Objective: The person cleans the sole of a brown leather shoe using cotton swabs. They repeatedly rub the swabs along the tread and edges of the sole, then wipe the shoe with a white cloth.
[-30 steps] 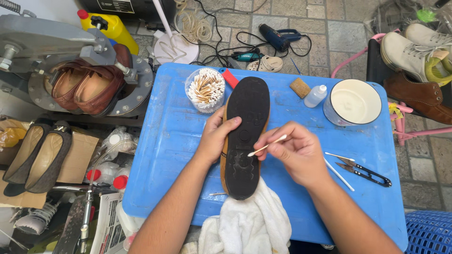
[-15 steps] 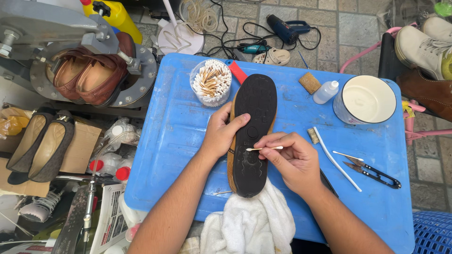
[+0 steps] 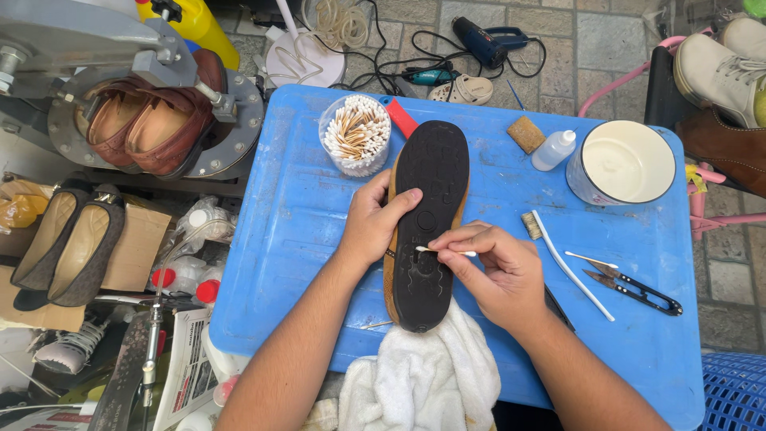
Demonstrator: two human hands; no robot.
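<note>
Head camera looks steeply down; near table (image 3: 287, 239).

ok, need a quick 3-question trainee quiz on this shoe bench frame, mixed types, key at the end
1. True or false: the left hand steadies the shoe, which lies with its black sole facing up.
2. What does the right hand hold against the sole? A) cotton swab B) snips C) brush
3. Fill in: the shoe's near end rests on a white ____.

Key:
1. True; the thumb lies across the sole.
2. A; the cotton swab touches the sole with its tip, while the snips and brush lie on the blue table.
3. Towel.
</note>
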